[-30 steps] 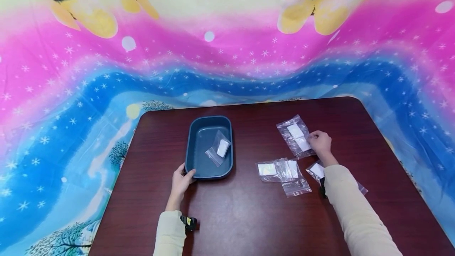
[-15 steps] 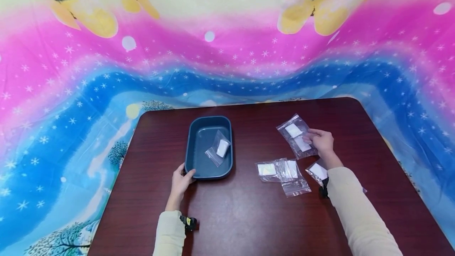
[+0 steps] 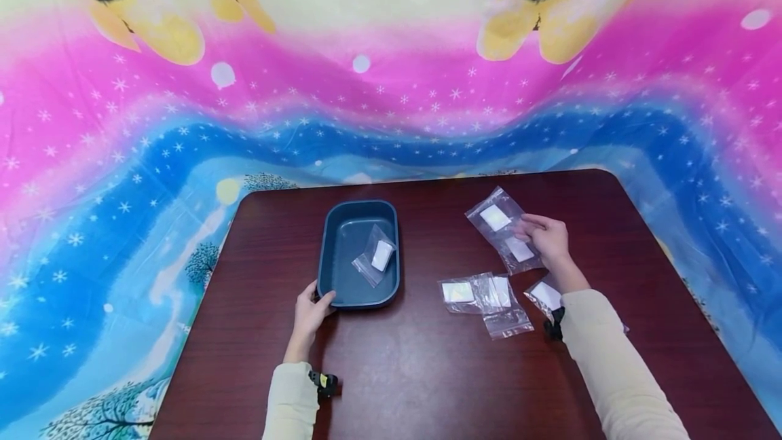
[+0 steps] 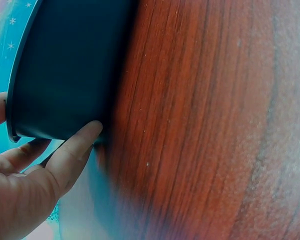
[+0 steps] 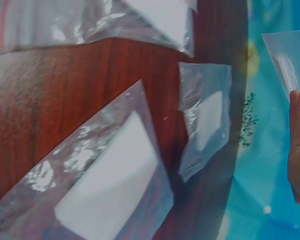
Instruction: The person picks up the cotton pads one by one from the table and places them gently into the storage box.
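My left hand (image 3: pixel 311 318) grips the near left corner of a dark blue-grey tray (image 3: pixel 328 250), thumb over the rim, fingers against the outer wall in the left wrist view. Inside the tray lies one clear zip bag (image 3: pixel 374 257) with a white block in it. On the right, my right hand (image 3: pixel 548 240) pinches the edge of another clear zip bag (image 3: pixel 495 218) holding a white block. That bag is raised off the table in the right wrist view. Beneath it, a similar bag (image 3: pixel 519 248) lies on the table, partly overlapped by the held one in the head view.
Two overlapping zip bags (image 3: pixel 459 292) with white pieces lie right of the tray. Another bag (image 3: pixel 546 295) is partly covered by the right forearm. The dark wooden table (image 3: pixel 415 372) ends at the back against a colourful printed cloth (image 3: pixel 391 100).
My right hand has drawn the upper bag up and to the left, away from the bag beneath it. The left hand and the tray have stayed where they were.
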The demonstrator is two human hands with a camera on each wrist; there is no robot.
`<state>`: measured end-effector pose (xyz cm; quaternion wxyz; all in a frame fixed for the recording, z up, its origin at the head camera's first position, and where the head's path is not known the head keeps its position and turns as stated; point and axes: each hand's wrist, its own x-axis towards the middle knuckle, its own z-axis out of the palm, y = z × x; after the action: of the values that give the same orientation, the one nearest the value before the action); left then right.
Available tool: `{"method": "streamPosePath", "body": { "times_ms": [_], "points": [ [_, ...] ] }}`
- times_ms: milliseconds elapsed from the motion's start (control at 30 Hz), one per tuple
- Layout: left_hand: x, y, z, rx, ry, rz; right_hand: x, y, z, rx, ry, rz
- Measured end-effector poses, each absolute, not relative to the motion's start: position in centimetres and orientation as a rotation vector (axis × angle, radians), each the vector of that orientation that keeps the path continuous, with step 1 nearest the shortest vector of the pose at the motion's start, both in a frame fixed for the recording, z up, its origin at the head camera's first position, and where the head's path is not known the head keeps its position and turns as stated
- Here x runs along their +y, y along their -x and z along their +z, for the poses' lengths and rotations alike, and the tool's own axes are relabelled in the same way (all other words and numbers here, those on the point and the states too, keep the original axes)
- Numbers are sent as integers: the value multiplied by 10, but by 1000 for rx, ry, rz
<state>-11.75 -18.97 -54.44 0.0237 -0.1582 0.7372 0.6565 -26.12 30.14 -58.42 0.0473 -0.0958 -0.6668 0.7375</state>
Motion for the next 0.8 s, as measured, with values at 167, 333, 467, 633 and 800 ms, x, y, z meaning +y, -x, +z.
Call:
{"method": "streamPosePath", "body": {
  "times_ms": [167,333,467,633,800],
  "points": [
    [-190,117,-546,2286,486,2030,300,268,-590,-1956,168,2274],
    [-191,117,-546,2290,498,2024,293,277,-592,-1872,85,2298],
    [-191,117,-545,2289,505,2017,278,266,-564,-1866,39,2413],
    [-191,117,-545,2294,495,2009,253,248,-528,-1897,0,2456],
    [-191,117,-545,2289,496,2020,233,246,-522,-1918,33,2408]
  ]
}}
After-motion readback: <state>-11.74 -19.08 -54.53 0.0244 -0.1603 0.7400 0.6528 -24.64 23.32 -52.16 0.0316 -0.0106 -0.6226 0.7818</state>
